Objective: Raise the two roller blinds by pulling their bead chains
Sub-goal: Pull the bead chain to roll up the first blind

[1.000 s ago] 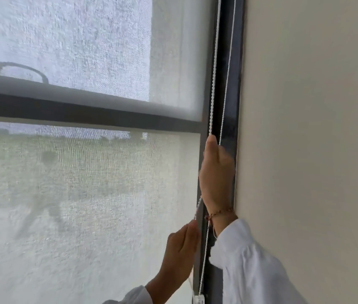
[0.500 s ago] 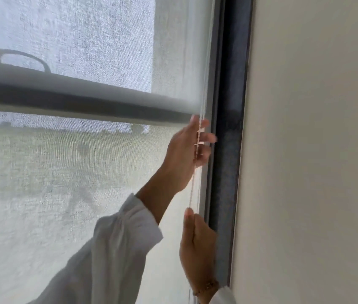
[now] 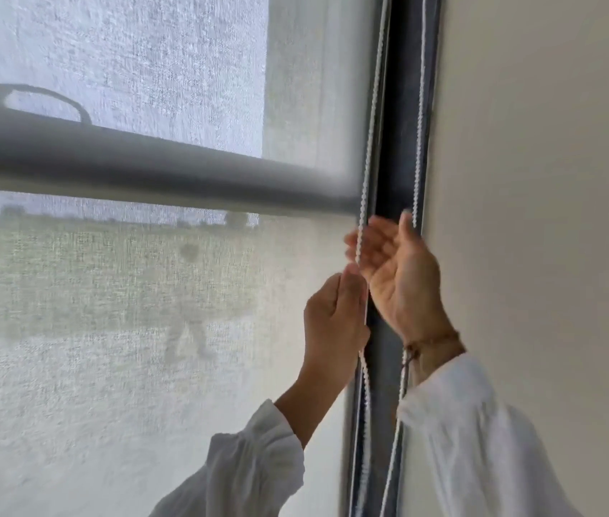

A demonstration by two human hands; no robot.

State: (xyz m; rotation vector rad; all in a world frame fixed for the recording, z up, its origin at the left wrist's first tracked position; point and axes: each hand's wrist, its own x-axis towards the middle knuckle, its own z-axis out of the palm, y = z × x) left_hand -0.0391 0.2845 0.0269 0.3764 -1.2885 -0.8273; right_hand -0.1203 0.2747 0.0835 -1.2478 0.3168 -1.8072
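Observation:
A sheer white roller blind (image 3: pixel 116 330) covers the window, and a dark horizontal bar (image 3: pixel 146 173) of the frame shows through it. A white bead chain (image 3: pixel 370 125) hangs in two strands along the dark vertical window frame (image 3: pixel 396 143) at the blind's right edge. My left hand (image 3: pixel 332 322) is closed around the left strand, just below the bar. My right hand (image 3: pixel 396 274) is slightly higher, palm turned toward me, fingers spread. The left strand crosses its fingers, and its thumb tip touches the right strand (image 3: pixel 421 106).
A plain beige wall (image 3: pixel 538 199) fills the right side, right against the frame. Both arms wear white sleeves, and a thin bracelet (image 3: pixel 429 341) sits on my right wrist. Blurred ground and a faint figure show through the fabric.
My left hand has come down along the chain from the bar's level. My right hand has let go, risen from below and opened above the left.

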